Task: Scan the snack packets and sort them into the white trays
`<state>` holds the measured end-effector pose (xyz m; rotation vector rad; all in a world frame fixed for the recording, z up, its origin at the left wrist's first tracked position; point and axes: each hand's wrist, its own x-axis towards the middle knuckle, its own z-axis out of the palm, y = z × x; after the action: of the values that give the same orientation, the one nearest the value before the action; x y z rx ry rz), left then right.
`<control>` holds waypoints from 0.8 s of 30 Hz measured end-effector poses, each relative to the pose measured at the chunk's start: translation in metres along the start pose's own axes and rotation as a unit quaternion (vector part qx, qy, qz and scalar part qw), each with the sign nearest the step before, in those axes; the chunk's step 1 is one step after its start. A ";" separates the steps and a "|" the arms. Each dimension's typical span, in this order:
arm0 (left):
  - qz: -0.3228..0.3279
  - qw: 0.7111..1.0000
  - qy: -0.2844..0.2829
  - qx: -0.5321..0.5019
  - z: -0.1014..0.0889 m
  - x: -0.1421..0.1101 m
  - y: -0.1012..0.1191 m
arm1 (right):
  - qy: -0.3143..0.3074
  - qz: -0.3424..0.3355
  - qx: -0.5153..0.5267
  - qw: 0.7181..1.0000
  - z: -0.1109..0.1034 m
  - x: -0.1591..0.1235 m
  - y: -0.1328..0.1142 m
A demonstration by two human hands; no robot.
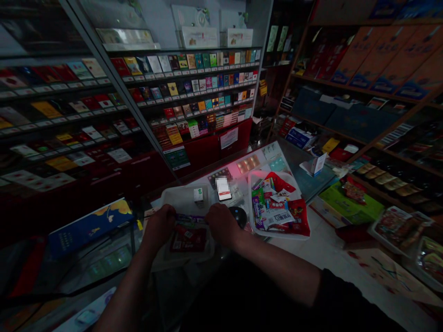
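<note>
A purple packet point(190, 218) is stretched between my two hands, over a white plastic basket point(166, 198). My left hand point(159, 229) is closed on the packet's left end. Closed fingers of my right hand point(222, 225) grip its right end. Below, inside the basket, lie red packets point(188, 240), and a small white-and-green box point(198, 195) sits toward its far side. A second white basket point(308, 238), at right, holds snack packets point(275, 212) in purple, white and red. The fingertips of both hands are dim and partly hidden.
A lit phone point(224, 190) lies on the glass counter beyond my right hand, with a round black object point(238, 215) beside that hand. At left is a blue box point(93, 228). Shelves of cigarette packs point(200, 85) stand behind; orange cartons point(387, 60) fill a shelf at right.
</note>
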<state>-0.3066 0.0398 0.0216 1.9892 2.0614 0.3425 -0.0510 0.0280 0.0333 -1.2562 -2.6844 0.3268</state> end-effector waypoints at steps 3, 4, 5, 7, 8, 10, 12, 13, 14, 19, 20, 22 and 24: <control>-0.002 0.997 -0.071 0.043 0.000 -0.005 -0.007 | -0.031 -0.005 0.006 0.999 0.008 -0.001 -0.014; -0.003 0.994 -0.094 0.057 0.000 -0.007 -0.008 | -0.041 -0.010 0.004 0.999 0.011 -0.002 -0.017; -0.006 0.991 -0.117 0.072 0.000 -0.009 -0.009 | -0.051 -0.016 0.001 0.999 0.015 -0.002 -0.019; -0.012 0.982 -0.159 0.099 0.001 -0.015 -0.010 | -0.067 -0.029 -0.006 0.997 0.023 -0.002 -0.023; -0.014 0.978 -0.175 0.113 0.002 -0.017 -0.011 | -0.073 -0.036 -0.008 0.997 0.027 -0.003 -0.024; -0.014 0.971 -0.198 0.135 0.004 -0.021 -0.012 | -0.079 -0.045 -0.011 0.996 0.034 -0.003 -0.027; -0.014 0.965 -0.217 0.145 0.008 -0.023 -0.013 | -0.087 -0.048 -0.015 0.995 0.039 -0.004 -0.029; -0.013 0.963 -0.226 0.144 0.010 -0.023 -0.014 | -0.094 -0.049 -0.018 0.994 0.042 -0.004 -0.030; -0.012 0.962 -0.234 0.140 0.012 -0.023 -0.014 | -0.104 -0.050 -0.021 0.993 0.045 -0.004 -0.030; -0.001 0.957 -0.264 0.123 0.024 -0.020 -0.014 | -0.126 -0.060 -0.015 0.990 0.048 -0.006 -0.030; 0.002 0.956 -0.265 0.126 0.026 -0.019 -0.014 | -0.123 -0.061 -0.009 0.990 0.046 -0.007 -0.030; -0.004 0.955 -0.262 0.137 0.028 -0.018 -0.012 | -0.117 -0.057 0.008 0.991 0.039 -0.009 -0.028; -0.017 0.958 -0.247 0.144 0.029 -0.018 -0.005 | -0.107 -0.054 0.025 0.992 0.030 -0.012 -0.026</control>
<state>-0.3011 0.0213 -0.0075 1.9304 1.8882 -0.4486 -0.0699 -0.0018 0.0107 -1.1160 -2.8884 0.5387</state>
